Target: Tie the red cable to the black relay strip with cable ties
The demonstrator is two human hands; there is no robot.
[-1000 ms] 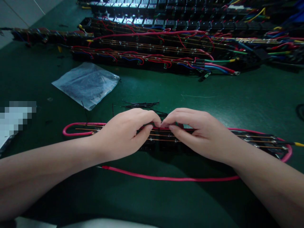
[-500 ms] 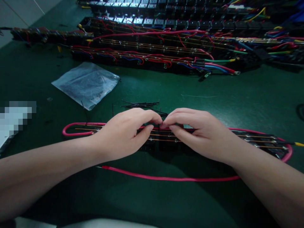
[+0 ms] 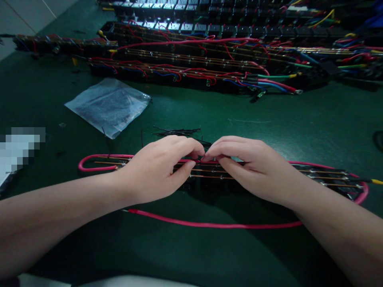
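Your bare left hand [image 3: 161,169] and bare right hand [image 3: 257,167] arch toward each other, knuckles up, their bent index fingers [image 3: 194,146] close together at the grip; your left thumb [image 3: 187,169] lies just below it, and your bare forearms [image 3: 68,207] slant outward and down from it

Item, by my own fingers [image 3: 194,145]: long pinkish-red cable [image 3: 209,225], smooth plastic-looking sheath, satin. My slim copper-coloured rods [image 3: 205,176]: metallic, dull shine; silvery joints [image 3: 359,186], glossy. Thin black strips [image 3: 179,131]: plastic-looking. Flat translucent bag [image 3: 107,105]: plastic film, creased, glossy. My dark-green tabletop [image 3: 314,111]: smooth, soft sheen.
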